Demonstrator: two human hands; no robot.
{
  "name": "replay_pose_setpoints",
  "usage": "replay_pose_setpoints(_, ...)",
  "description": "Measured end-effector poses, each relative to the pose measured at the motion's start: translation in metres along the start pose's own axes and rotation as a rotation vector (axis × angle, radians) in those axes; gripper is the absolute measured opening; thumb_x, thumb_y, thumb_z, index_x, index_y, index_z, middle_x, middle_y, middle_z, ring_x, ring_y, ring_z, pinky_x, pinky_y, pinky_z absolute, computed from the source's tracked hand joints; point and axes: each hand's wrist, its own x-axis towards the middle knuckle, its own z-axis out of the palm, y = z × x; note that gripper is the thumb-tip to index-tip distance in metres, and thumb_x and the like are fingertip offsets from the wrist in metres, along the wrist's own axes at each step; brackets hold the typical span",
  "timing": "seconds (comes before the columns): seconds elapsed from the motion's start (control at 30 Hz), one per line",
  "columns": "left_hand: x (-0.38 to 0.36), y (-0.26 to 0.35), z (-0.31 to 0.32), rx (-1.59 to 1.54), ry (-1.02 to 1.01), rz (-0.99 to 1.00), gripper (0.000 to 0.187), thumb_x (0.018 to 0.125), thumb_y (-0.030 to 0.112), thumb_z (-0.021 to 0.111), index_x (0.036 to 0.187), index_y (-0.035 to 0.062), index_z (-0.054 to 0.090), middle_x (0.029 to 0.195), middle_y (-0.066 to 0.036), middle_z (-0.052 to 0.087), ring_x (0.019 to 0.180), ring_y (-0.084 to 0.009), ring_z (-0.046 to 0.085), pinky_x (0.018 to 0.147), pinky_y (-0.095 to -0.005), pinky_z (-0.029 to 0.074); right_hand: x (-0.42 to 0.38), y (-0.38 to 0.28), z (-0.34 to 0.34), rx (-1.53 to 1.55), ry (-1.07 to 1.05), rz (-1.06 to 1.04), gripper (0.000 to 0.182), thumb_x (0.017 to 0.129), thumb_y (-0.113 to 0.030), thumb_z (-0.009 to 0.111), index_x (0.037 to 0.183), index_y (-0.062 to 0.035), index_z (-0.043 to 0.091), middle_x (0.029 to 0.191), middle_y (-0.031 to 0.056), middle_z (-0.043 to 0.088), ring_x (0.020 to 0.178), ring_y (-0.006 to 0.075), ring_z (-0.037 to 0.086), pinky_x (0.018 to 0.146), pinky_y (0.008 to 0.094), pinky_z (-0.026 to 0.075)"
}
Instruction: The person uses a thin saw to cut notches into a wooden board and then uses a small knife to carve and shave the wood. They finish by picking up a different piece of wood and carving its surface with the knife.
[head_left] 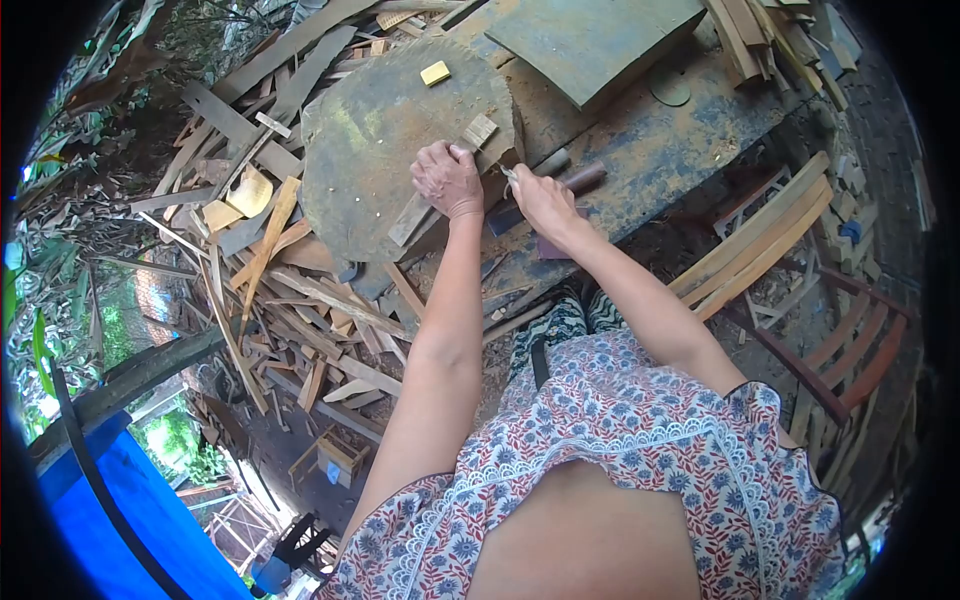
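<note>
A narrow wooden strip (408, 222) lies slantwise on a thick, round-edged wooden block (345, 150). My left hand (447, 180) is closed over the strip's middle, pressing it against the block; both ends of the strip show. Just right of it, at the block's edge, my right hand (543, 207) is closed with the fingertips together. A small pale tip pokes out at its fingers, but the kind of thing held is too hidden to name. A small yellowish wood piece (435, 73) rests farther back on the block.
Under the block stands a dusty workbench (640, 165) with a large flat board (590, 40) at the back. Cylindrical bars (585, 178) lie beside my right hand. Wood offcuts (330, 290) are heaped at the left. Curved planks (765, 235) and a wooden chair-like frame (840, 350) stand right.
</note>
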Motion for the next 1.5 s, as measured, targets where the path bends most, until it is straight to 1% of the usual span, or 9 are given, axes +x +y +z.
replay_pose_setpoints(0.23,0.0,-0.002,0.001,-0.026,0.009,0.004,0.016,0.081,0.025,0.057,0.09,0.0129,0.06,0.093,-0.007,0.056,0.093,-0.0286,0.052,0.081,-0.0426,0.042,-0.072,0.029,-0.016,-0.024,-0.092,0.123,0.021,0.095,-0.024,0.047,0.098,-0.0033,0.05,0.08,0.0287,0.064,0.082,0.0479,0.062,0.071,0.0569,0.048)
replay_pose_setpoints(0.33,0.0,-0.002,0.0,-0.03,0.013,0.001,0.016,0.081,0.025,0.057,0.09,0.013,0.06,0.093,-0.007,0.056,0.093,-0.0287,0.052,0.082,-0.0424,0.042,-0.077,0.028,-0.018,-0.033,-0.108,0.105,0.021,0.095,-0.024,0.046,0.098,-0.003,0.049,0.08,0.0284,0.064,0.081,0.0479,0.062,0.071,0.0577,0.047)
replay_pose_setpoints(0.53,0.0,-0.001,0.0,-0.039,0.023,0.0,0.015,0.08,0.024,0.057,0.09,0.0126,0.06,0.093,-0.007,0.056,0.093,-0.0288,0.052,0.082,-0.042,0.042,-0.004,-0.007,-0.009,0.006,-0.038,0.018,0.022,0.096,-0.025,0.044,0.099,-0.0033,0.049,0.08,0.0284,0.064,0.081,0.0479,0.062,0.071,0.0579,0.047)
replay_pose_setpoints(0.7,-0.001,-0.001,0.002,-0.027,0.009,-0.004,0.015,0.08,0.024,0.057,0.089,0.0124,0.059,0.093,-0.007,0.055,0.093,-0.0287,0.051,0.082,-0.0416,0.042,-0.069,0.031,-0.015,-0.022,-0.078,0.084,0.022,0.096,-0.025,0.044,0.099,-0.0038,0.049,0.08,0.0285,0.064,0.081,0.0477,0.062,0.07,0.0576,0.047)
replay_pose_setpoints(0.83,0.0,-0.002,0.002,-0.033,0.015,-0.006,0.015,0.08,0.024,0.058,0.089,0.0123,0.059,0.093,-0.007,0.055,0.093,-0.0284,0.051,0.082,-0.0415,0.042,-0.078,0.033,-0.015,-0.015,-0.106,0.088,0.022,0.096,-0.025,0.045,0.1,-0.0039,0.049,0.08,0.0284,0.064,0.081,0.0475,0.062,0.07,0.0572,0.048)
replay_pose_setpoints(1.03,0.0,-0.001,0.001,-0.013,0.055,0.018,0.012,0.078,0.022,0.059,0.086,0.0136,0.059,0.09,-0.006,0.054,0.091,-0.0264,0.051,0.08,-0.0407,0.042,-0.003,-0.002,-0.005,-0.007,-0.022,0.015,0.022,0.096,-0.025,0.046,0.1,-0.0042,0.05,0.08,0.028,0.064,0.082,0.047,0.062,0.07,0.0561,0.048)
replay_pose_setpoints(1.27,0.0,-0.003,-0.003,-0.031,0.022,-0.021,0.013,0.08,0.023,0.057,0.088,0.0126,0.059,0.093,-0.006,0.055,0.092,-0.028,0.052,0.081,-0.0415,0.042,-0.088,0.041,-0.016,-0.017,-0.075,0.104,0.018,0.095,-0.022,0.045,0.101,-0.0062,0.05,0.081,0.0278,0.064,0.082,0.0484,0.061,0.071,0.0586,0.046)
replay_pose_setpoints(1.4,0.001,0.001,0.0,-0.026,0.032,-0.002,0.013,0.08,0.023,0.057,0.088,0.0128,0.059,0.092,-0.007,0.056,0.092,-0.028,0.052,0.081,-0.0413,0.042,-0.039,0.018,-0.007,-0.026,-0.089,0.101,0.017,0.095,-0.022,0.045,0.1,-0.0063,0.048,0.08,0.0283,0.062,0.08,0.0486,0.059,0.068,0.0574,0.046)
replay_pose_setpoints(1.5,0.001,-0.001,0.0,-0.025,0.032,0.003,0.013,0.08,0.023,0.057,0.088,0.0129,0.059,0.092,-0.007,0.055,0.092,-0.0281,0.052,0.081,-0.0412,0.042,-0.006,-0.002,-0.001,0.026,-0.012,0.01,0.018,0.096,-0.023,0.045,0.099,-0.0055,0.048,0.08,0.0279,0.062,0.08,0.0487,0.059,0.068,0.0572,0.046)
